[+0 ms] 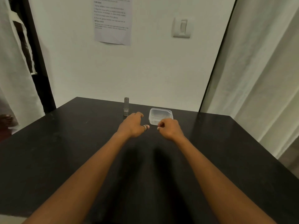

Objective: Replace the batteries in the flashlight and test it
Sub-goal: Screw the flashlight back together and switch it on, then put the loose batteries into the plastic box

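A small silver flashlight (126,106) stands upright near the far edge of the black table (64,151). My left hand (131,125) hovers just in front and right of it, fingers loosely curled, a ring on the thumb, holding nothing visible. A clear plastic container (160,114) sits to the right of the flashlight. My right hand (169,128) is at the container's near edge with its fingers curled inward; I cannot tell whether it holds anything. No batteries are visible.
A white wall rises right behind the table, with a printed sheet (112,20) and a light switch (182,28) on it. Pale curtains (258,78) hang at the right and left. A person's bare foot (7,118) shows at the far left.
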Available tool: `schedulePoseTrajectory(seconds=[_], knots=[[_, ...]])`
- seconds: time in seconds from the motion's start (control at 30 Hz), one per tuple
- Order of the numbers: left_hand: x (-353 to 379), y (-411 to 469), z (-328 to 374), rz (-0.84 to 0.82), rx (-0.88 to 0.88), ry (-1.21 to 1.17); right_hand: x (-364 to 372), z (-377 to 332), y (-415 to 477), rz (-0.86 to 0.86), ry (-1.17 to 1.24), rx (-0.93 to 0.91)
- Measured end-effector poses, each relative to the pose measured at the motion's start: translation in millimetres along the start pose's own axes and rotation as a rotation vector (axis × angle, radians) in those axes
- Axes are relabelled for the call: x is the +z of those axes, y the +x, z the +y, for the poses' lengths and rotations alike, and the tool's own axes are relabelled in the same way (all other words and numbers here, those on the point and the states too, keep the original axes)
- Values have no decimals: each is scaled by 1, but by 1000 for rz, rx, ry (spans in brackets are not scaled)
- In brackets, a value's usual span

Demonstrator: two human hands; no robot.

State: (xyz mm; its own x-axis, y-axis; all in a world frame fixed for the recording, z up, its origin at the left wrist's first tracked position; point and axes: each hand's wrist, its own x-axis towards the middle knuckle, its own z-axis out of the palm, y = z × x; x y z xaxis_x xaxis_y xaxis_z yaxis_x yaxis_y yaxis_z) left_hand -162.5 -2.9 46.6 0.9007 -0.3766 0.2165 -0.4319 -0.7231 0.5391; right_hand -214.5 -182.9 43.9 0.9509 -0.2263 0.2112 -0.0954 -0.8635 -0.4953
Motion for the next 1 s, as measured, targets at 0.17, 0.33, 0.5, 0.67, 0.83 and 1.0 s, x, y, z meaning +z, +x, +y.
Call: schedulePoseTrajectory(seconds=[0.17,0.33,0.5,0.67,0.83,1.0], knots=[[21,1,8,-29,22,5,-18,37,0,-119,-73,19],[41,22,3,-6,20,-2,-22,55,21,-278,-205,-26],[67,44,-6,24,-5,-17,-7,66,40,-429,-300,-65],[87,62,-15,44,-19,-55,3,76,51,-387,-298,-121],[101,73,-15,99,-7,-58,2,75,59,-404,-316,-163],[111,80,-13,115,9,42,-9,75,62,-366,-340,-201]])
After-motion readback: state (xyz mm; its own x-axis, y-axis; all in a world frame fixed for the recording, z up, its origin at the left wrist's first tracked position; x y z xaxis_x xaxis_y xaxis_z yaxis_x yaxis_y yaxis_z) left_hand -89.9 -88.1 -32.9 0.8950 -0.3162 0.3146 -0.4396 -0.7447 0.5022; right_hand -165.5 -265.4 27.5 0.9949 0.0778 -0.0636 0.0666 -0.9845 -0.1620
